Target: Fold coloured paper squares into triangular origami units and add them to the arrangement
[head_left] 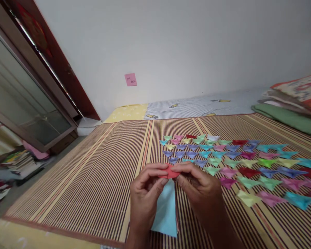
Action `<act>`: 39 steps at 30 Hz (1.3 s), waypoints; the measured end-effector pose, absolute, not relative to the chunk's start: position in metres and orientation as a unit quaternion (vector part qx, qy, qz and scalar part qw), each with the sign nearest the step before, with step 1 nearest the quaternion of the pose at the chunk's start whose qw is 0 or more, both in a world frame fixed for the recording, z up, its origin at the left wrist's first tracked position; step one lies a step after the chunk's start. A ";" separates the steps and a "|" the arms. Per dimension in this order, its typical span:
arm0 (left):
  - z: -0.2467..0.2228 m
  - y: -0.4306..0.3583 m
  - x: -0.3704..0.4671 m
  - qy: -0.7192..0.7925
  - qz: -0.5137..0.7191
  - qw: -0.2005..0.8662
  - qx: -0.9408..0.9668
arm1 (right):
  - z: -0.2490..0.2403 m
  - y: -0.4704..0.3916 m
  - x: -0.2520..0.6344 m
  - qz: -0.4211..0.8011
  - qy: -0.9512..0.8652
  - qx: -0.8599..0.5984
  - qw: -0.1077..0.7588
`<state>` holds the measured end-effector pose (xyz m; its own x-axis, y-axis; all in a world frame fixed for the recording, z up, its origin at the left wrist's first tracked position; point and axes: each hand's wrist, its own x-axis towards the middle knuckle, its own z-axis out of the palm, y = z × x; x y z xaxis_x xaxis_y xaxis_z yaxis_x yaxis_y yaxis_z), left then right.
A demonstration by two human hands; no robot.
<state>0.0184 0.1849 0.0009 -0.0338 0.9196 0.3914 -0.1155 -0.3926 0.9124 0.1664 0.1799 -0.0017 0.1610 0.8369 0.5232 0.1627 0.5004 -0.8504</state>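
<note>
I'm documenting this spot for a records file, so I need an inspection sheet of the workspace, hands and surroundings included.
Surface: striped mat, patterned fabric showing beyond its far edge.
Job's things: red paper in hand; light-blue paper below; rows of folded paper pieces to the right.
Clutter: folded green fabric, far right.
Hands: left hand and right hand both pinch the red paper.
Cables: nothing seen.
Surroundings: pale wall with pink note.
</note>
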 end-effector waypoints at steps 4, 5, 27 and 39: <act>0.002 0.182 0.017 0.380 0.612 0.371 0.586 | -0.001 0.180 0.168 0.289 -0.593 -0.407 0.632; 0.003 0.182 0.017 0.384 0.613 0.365 0.586 | -0.001 0.180 0.168 0.294 -0.597 -0.403 0.628; -0.006 0.180 0.026 0.424 0.643 0.319 0.551 | -0.005 0.179 0.158 0.216 -0.616 -0.400 0.643; -0.006 0.180 0.030 0.408 0.651 0.238 0.594 | -0.012 0.181 0.154 0.199 -0.596 -0.405 0.664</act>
